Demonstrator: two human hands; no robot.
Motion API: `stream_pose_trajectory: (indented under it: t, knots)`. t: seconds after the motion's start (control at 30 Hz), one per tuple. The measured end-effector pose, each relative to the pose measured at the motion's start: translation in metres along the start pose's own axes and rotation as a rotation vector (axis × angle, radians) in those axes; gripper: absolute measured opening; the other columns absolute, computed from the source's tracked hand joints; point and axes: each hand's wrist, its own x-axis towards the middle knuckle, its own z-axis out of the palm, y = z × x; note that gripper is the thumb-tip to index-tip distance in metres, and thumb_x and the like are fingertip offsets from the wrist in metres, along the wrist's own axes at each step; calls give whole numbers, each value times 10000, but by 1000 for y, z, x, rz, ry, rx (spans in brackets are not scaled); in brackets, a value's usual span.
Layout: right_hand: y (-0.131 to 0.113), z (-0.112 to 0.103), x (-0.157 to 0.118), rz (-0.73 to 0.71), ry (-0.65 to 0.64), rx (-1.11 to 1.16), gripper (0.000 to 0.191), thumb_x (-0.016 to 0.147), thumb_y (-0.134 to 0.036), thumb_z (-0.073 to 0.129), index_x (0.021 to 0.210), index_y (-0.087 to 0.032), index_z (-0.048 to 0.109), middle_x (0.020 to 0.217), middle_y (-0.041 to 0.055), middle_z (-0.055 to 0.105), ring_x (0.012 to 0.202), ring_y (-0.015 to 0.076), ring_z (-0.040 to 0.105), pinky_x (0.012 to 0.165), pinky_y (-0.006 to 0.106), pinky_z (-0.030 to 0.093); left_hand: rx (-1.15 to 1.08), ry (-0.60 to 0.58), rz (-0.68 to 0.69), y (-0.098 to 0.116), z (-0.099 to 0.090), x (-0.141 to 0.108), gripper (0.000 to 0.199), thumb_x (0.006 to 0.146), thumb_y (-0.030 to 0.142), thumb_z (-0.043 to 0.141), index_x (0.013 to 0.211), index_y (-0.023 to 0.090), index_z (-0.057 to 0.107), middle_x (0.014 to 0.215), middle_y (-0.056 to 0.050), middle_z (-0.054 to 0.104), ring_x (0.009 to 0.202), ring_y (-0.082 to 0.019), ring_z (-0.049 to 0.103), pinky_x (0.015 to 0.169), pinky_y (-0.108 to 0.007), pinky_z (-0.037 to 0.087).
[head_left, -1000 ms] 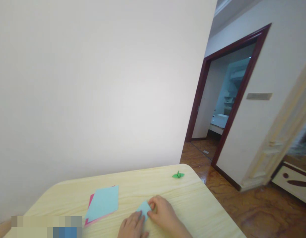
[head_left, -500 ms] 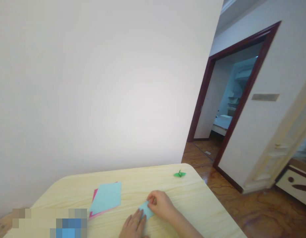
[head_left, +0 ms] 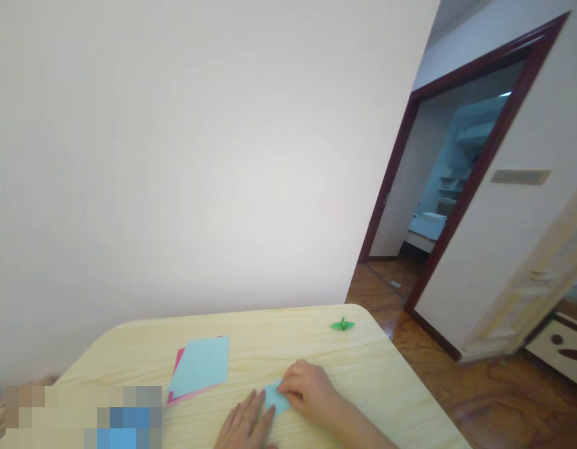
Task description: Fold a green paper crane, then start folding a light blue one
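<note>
A small folded piece of light blue paper [head_left: 275,399] lies on the pale wooden table [head_left: 363,399] between my hands. My left hand [head_left: 245,421] rests flat at its left side, fingers stretched out and fingertips on the paper's edge. From the right, my right hand [head_left: 307,388] pinches the paper's upper right part between thumb and fingers. The exact folds are too small to make out. Left of my hands lies a stack of square paper sheets [head_left: 201,366], light blue on top with pink showing beneath.
A green folded paper crane [head_left: 342,324] sits near the table's far right corner. Behind the table stands a white wall [head_left: 223,187]. To the right are a dark red door frame [head_left: 475,187] and a wooden floor [head_left: 494,399]. A blurred-out patch [head_left: 82,418] covers the lower left.
My right fingers have closed further down onto the paper. My left hand has slid slightly left and down. The camera view has shifted a little.
</note>
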Motion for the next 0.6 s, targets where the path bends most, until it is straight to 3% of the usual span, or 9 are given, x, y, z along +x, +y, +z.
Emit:
stream_pose_trajectory:
  t: [0.2, 0.6]
  knots:
    - [-2, -7, -1, -95, -58, -94, 185, 810, -176, 539, 895, -274, 671, 869, -18, 687, 799, 144, 564, 708, 220, 410, -42, -19, -22, 1, 3, -4, 393, 793, 440, 528, 1150, 275, 543, 1152, -54, 642, 1013, -202, 610, 783, -281, 514]
    - [-7, -14, 0, -124, -127, -186, 212, 874, -227, 473, 953, -301, 655, 889, -25, 685, 823, 148, 555, 711, 230, 404, -316, -323, -178, 0, -22, 11, 378, 794, 353, 537, 1165, 281, 532, 1328, -85, 470, 1164, -253, 492, 877, -363, 466]
